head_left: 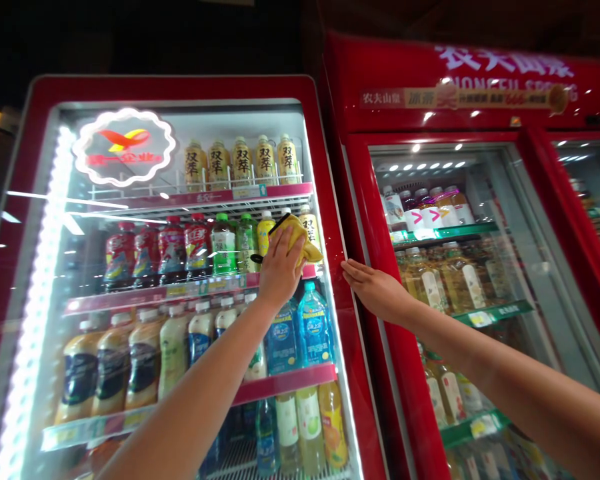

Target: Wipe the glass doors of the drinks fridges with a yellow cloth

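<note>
My left hand (281, 270) presses a folded yellow cloth (300, 241) with a dark edge against the glass door (145, 157) of the left fridge. Its fingers lie over the cloth, in front of the second shelf's right end. My right hand (377, 288) has its fingers stretched out, the tips at the side of the left fridge's red frame (341, 293). Nothing shows in that hand. Behind the glass, the cloth and left hand partly cover yellow-labelled bottles (266, 228).
Rows of bottled drinks (115, 360) fill the lit shelves. A glowing scalloped sign (125, 147) is at the door's upper left. A second red fridge (395, 120), also stocked with bottles, stands close on the right, with a narrow dark gap between the two.
</note>
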`<control>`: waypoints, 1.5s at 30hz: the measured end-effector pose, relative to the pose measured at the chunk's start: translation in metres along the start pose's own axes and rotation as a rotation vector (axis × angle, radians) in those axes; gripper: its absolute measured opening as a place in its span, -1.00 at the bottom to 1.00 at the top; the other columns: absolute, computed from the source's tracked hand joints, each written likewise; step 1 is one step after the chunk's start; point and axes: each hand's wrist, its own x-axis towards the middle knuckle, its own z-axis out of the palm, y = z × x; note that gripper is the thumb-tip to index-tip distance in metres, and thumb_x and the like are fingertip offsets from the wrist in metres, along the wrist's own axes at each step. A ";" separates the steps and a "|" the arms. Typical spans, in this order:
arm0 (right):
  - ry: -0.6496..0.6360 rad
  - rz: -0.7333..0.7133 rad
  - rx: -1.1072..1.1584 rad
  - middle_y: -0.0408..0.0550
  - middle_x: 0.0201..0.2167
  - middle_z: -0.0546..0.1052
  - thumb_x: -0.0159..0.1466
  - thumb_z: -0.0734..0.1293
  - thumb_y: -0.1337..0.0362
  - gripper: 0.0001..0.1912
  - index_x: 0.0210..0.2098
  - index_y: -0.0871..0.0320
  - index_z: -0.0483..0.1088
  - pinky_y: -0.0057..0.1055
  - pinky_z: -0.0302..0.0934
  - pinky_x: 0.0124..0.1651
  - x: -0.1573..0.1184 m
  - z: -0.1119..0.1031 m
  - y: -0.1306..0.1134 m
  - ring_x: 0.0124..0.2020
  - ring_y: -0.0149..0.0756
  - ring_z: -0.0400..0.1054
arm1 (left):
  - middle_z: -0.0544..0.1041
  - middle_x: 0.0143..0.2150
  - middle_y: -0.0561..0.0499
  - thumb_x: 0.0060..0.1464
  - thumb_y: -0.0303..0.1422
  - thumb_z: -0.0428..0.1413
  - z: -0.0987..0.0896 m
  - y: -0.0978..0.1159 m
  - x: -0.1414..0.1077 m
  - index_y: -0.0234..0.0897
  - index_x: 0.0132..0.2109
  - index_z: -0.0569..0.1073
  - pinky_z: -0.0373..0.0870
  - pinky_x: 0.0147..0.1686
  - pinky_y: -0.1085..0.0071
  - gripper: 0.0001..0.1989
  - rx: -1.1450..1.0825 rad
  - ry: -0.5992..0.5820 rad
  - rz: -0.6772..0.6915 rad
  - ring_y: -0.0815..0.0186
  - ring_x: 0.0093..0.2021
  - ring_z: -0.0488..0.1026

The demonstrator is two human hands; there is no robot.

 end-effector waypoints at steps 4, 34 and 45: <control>0.013 0.005 -0.023 0.26 0.35 0.32 0.37 0.21 0.49 -0.55 0.22 0.35 0.43 -0.05 0.26 0.37 -0.001 0.002 -0.005 0.40 0.01 0.19 | 0.16 0.51 -0.13 0.35 -0.33 0.01 0.013 0.015 0.025 -0.20 0.36 0.31 0.11 0.46 -0.02 -0.52 -0.008 -0.087 0.071 0.06 0.53 0.00; -0.020 0.069 -0.048 0.37 0.35 0.28 0.36 0.19 0.51 -0.52 0.23 0.49 0.40 -0.13 0.26 0.38 -0.021 0.006 -0.043 0.39 0.05 0.21 | 0.12 0.53 -0.10 0.32 -0.34 0.09 0.043 0.066 0.048 -0.16 0.39 0.29 0.10 0.46 0.06 -0.47 -0.079 -0.166 0.122 0.05 0.52 0.02; -0.005 0.045 0.036 0.18 0.38 0.29 0.37 0.19 0.49 -0.51 0.26 0.31 0.40 -0.08 0.22 0.40 -0.024 0.006 -0.025 0.41 -0.05 0.17 | 0.13 0.51 -0.16 0.33 -0.31 0.08 0.020 0.007 0.073 -0.18 0.38 0.29 0.16 0.43 0.01 -0.49 -0.026 -0.008 -0.129 0.01 0.50 0.06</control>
